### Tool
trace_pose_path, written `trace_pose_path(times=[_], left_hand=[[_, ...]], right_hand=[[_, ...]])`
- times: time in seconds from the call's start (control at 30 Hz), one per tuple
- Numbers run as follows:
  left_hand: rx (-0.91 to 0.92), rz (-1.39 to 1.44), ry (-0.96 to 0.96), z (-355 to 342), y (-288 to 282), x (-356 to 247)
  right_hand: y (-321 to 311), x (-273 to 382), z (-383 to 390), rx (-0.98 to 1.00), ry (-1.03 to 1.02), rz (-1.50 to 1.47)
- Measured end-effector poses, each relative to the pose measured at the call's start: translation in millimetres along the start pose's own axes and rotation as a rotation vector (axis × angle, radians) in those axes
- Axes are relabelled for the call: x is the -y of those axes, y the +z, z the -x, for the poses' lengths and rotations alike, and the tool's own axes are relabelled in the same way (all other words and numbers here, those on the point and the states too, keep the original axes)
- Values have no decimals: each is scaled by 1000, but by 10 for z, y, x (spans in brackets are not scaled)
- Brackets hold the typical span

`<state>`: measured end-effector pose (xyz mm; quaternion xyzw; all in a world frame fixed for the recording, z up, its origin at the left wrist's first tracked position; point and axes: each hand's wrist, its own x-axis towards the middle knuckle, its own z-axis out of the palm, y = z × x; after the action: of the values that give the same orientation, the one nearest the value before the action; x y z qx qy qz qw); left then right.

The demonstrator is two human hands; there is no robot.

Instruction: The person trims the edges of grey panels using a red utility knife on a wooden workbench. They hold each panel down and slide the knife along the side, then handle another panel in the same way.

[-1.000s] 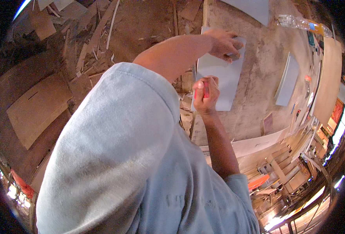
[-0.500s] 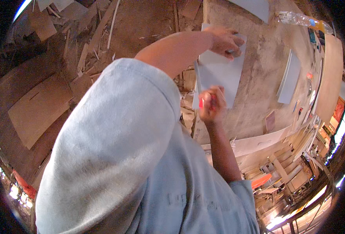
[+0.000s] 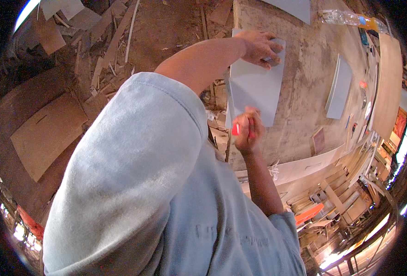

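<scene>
Panel (image 3: pixel 254 89), grey, flat and rectangular, lies on the workbench (image 3: pixel 304 133) near the bench's left edge; its near short end is partly covered by a fist. All positions below are given relative to this panel.

Workbench: a worn, pale brown surface bearing the panel and running on beyond it to the far side and to the right.

Floor (image 3: pixel 166 32): to the left of the panel, past the bench edge, dark and strewn with wood offcuts (image 3: pixel 111 50). A large brown board (image 3: pixel 47 131) lies flat well to the left of the panel.

Second grey panel (image 3: pixel 339 89): on the bench well to the right of the panel, narrower and apart from it. A further grey sheet (image 3: pixel 295 8) lies beyond the panel's far end, apart from it.

Plastic bottle (image 3: pixel 346 18): lying on its side on the bench, beyond and to the right of the panel's far end.

Left hand (image 3: pixel 261 46): laid palm down on the far end of the panel, fingers spread and pressing on its surface, the arm reaching across from the left.

Right hand (image 3: pixel 247 129): at the near end of the panel, closed in a fist around a small red tool (image 3: pixel 236 129). Whether the tool touches the panel cannot be told; its kind cannot be told either, as the fist hides most of it.
</scene>
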<state>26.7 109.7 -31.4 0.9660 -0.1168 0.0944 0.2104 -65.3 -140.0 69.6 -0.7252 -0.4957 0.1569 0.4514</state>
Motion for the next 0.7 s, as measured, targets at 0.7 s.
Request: trace_pose_path(times=[0.7], left_hand=[[-12,0,1,-48,44,6]], right_hand=[[16,39,198,31,103,121]])
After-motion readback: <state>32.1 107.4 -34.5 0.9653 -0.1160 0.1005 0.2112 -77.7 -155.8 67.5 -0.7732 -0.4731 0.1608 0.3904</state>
